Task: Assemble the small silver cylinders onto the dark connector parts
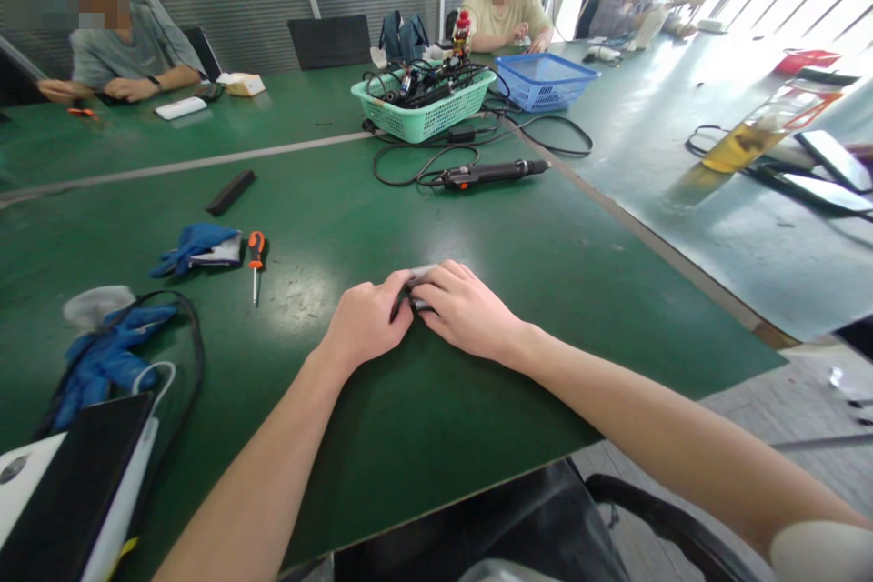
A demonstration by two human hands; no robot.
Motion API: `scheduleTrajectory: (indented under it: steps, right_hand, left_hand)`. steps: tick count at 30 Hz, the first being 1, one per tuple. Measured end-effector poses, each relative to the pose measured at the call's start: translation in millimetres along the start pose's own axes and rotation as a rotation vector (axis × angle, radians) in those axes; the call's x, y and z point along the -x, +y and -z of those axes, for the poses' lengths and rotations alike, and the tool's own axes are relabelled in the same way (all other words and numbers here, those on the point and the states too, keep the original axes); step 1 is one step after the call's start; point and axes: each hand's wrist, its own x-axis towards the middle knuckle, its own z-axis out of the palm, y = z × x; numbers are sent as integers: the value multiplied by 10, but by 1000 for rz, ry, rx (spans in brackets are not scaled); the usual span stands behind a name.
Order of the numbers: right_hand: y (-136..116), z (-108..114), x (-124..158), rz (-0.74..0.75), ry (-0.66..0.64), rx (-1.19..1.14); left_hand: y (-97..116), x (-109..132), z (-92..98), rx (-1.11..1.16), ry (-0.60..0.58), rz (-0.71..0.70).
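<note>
My left hand [369,320] and my right hand [468,309] meet over the green table, both closed round one small object [423,272]. A pale grey edge shows above the fingers and a dark part between them; the rest is covered, so I cannot make out its kind. To the left of my hands lies a screwdriver [255,250] with an orange and black handle. Beyond them a black electric screwdriver [492,174] rests on its side, its cable looping behind it.
A green basket [426,120] full of cables and tools stands near a blue basket [546,82]. Blue gloves [197,247], a black strip [231,192] and a phone [75,482] lie left. A bottle [750,136] stands right. Several people sit across the table.
</note>
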Motion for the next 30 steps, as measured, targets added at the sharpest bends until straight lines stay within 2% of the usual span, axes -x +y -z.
scheduleTrajectory:
  steps: [6, 20, 30]
  right_hand:
    - [41, 53, 17, 19, -39, -77]
    - [53, -7, 19, -7, -37, -53]
    - [82, 41, 11, -9, -41, -58]
  left_hand:
    - [-4, -4, 0, -18, -4, 11]
    - [-16, -4, -12, 3, -1, -9]
    - [-11, 4, -1, 6, 11, -12]
